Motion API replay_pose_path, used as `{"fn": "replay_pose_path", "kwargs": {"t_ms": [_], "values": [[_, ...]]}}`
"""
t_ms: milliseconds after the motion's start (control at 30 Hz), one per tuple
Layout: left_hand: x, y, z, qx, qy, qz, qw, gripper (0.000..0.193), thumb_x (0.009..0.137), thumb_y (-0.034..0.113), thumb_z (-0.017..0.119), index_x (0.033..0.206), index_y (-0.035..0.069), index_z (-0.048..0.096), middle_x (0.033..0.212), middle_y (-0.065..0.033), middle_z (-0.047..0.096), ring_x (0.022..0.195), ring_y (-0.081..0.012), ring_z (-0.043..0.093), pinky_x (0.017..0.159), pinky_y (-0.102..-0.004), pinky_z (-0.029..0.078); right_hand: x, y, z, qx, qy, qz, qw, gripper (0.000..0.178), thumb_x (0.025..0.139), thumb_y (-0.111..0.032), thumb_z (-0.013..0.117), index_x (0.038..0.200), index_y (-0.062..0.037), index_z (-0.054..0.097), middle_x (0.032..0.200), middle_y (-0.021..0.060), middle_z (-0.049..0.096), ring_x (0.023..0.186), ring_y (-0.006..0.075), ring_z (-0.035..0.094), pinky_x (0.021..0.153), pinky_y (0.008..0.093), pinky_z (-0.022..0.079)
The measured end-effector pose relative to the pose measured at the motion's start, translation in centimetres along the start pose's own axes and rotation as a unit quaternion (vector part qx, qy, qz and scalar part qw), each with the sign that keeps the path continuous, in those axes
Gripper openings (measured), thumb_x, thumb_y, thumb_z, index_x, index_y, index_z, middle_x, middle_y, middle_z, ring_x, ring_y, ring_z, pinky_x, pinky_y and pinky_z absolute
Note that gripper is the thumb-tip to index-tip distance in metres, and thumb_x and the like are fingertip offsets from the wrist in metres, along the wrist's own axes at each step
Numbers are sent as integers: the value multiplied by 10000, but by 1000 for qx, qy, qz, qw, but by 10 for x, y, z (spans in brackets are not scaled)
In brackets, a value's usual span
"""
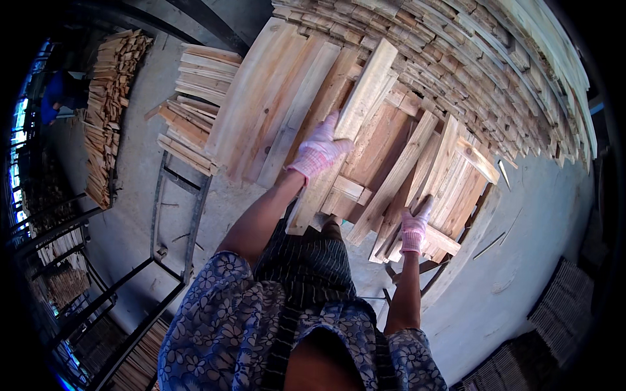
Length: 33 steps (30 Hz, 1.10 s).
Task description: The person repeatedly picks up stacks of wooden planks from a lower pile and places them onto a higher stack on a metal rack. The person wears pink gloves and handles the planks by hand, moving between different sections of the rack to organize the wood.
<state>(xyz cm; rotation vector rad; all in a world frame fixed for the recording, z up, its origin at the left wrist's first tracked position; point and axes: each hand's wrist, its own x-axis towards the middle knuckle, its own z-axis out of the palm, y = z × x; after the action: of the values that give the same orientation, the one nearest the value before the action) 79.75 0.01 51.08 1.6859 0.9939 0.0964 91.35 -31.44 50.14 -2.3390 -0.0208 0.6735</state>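
Note:
My left hand (322,151), in a pink and white glove, grips a long pale wooden board (370,85) by its edge. The board is tilted above the other planks, its near end close to my lap. On the right, my gloved right hand (415,228) is closed on the near part of another wooden board (438,166), its fingertips partly hidden. Beside that, a loose narrow board (396,176) slants across a framework of planks with crosspieces (381,144). Further planks (450,212) lie under and right of my right hand.
Wide boards (261,98) lie side by side to the left, next to short stacked slats (195,124). A tall timber stack (469,65) rises at the far right. Metal frames (176,215) stand at left. A person in blue (55,98) is near a long wood pile (107,111).

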Motion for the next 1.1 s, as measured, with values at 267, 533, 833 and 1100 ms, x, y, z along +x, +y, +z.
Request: {"fn": "replay_pose_path", "kwargs": {"t_ms": [267,533,833,1100], "values": [[26,-17,-25,426,97,16,900,841,828,480,717,1499,120,360,1386,-212,455,1234,-378,496,1011,-511,425,0,-56,112,28,-24,-50,998,921,875,-212,714,1618,-124,177,1590,253,304,1433,383,383,1147,399,349],[19,-47,-31,473,82,63,875,819,807,355,727,1499,116,357,1382,-248,455,1154,-390,511,967,-518,432,33,-48,180,28,29,-151,988,575,1009,-308,604,1517,-133,398,1325,234,459,1157,363,573,1016,446,471],[8,-74,-110,357,158,161,906,754,786,262,757,1474,220,451,1281,-193,450,1155,-398,478,979,-539,455,51,-127,203,-50,84,-57,994,785,900,-472,706,1536,-183,348,1405,244,412,1273,435,515,1058,477,457],[31,-127,-122,502,197,190,821,581,868,388,658,1407,249,491,1254,-162,453,1072,-358,495,904,-518,444,36,-151,240,-59,40,-82,994,715,931,-373,671,1528,-173,332,1359,274,432,1196,456,544,1004,494,472]]}}
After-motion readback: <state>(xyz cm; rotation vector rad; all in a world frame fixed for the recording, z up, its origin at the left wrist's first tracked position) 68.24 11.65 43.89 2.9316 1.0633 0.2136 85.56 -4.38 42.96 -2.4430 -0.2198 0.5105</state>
